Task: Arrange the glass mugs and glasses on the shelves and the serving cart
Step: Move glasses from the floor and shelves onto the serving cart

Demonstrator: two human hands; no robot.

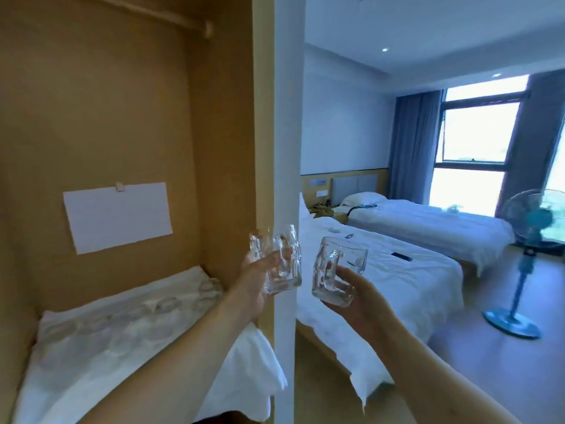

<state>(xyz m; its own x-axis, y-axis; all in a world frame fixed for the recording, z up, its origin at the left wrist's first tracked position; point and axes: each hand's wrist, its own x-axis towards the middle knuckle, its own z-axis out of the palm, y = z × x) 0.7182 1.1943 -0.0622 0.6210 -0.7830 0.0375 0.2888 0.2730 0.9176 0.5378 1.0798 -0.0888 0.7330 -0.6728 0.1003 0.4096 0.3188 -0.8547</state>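
My left hand (255, 281) grips a clear glass mug (282, 267) in front of the white wall edge, and a second clear glass (256, 244) seems to sit just behind it. My right hand (356, 296) holds another clear glass mug (334, 270) by its base, tilted a little, out over the near bed. On the shelf (30, 347) inside the wooden closet lies a white cloth (101, 356) with several clear glasses (165, 306) lined up on it, blurred and hard to tell apart. No serving cart is in view.
A white wall edge (286, 148) divides the wooden closet (122, 102) from the bedroom. A white paper (117, 215) is clipped to the closet's back panel. Two white beds (397, 270) stand to the right, and a blue standing fan (526, 240) is near the window.
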